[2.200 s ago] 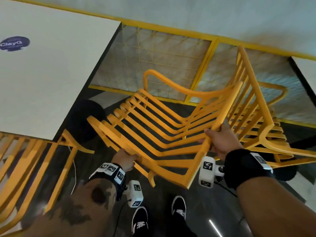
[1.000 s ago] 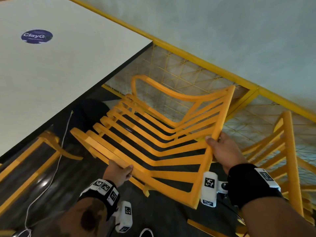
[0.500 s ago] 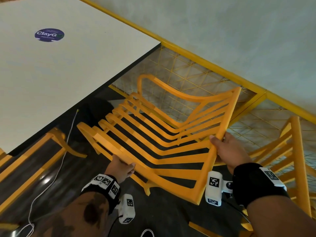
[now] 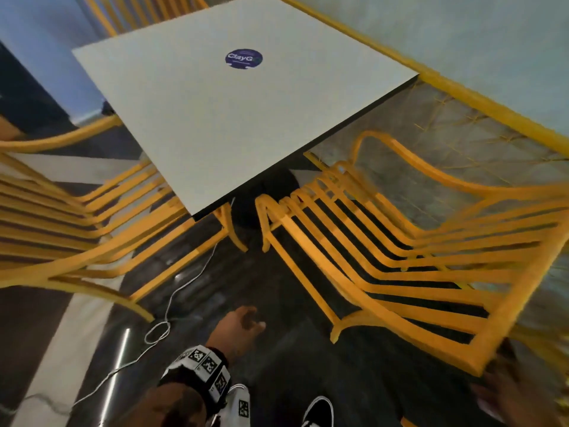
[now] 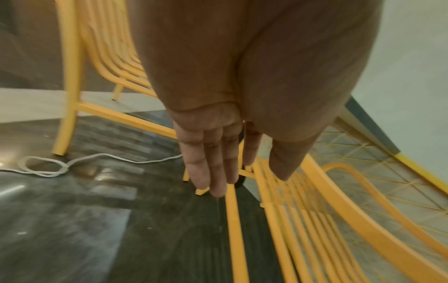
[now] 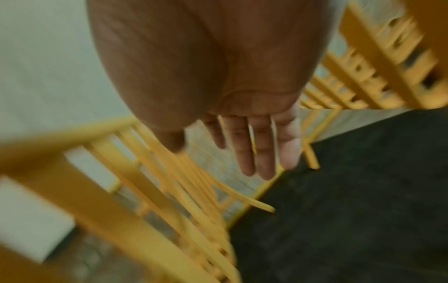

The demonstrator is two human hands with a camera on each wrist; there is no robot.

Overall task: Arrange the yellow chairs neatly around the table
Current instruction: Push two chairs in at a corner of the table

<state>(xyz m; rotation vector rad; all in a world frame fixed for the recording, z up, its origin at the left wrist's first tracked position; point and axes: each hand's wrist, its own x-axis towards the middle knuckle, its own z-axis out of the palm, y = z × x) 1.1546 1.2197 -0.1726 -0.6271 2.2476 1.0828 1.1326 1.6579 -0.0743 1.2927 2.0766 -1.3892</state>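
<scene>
A white square table [image 4: 234,118] fills the upper middle of the head view. A yellow slatted chair [image 4: 412,337] stands at its right side, seat front by the table's corner. A second yellow chair [image 4: 77,266] stands at the left side, partly under the tabletop. My left hand [image 4: 241,323] hangs between the two chairs over the dark floor, fingers [image 5: 213,162] straight and holding nothing. My right hand [image 4: 517,396] is blurred at the lower right, just behind the right chair's backrest corner. Its fingers [image 6: 252,149] are straight and hold nothing.
A white cable [image 4: 172,303] loops on the floor beside the left chair's leg. A yellow rail with wire mesh [image 4: 492,112] runs behind the right chair along the wall. Another yellow chair [image 4: 138,10] shows beyond the table. My shoe [image 4: 320,411] is at the bottom.
Both hands have let go of the right chair and drawn back from it. The view has swung left, bringing the whole table and the left chair into sight.
</scene>
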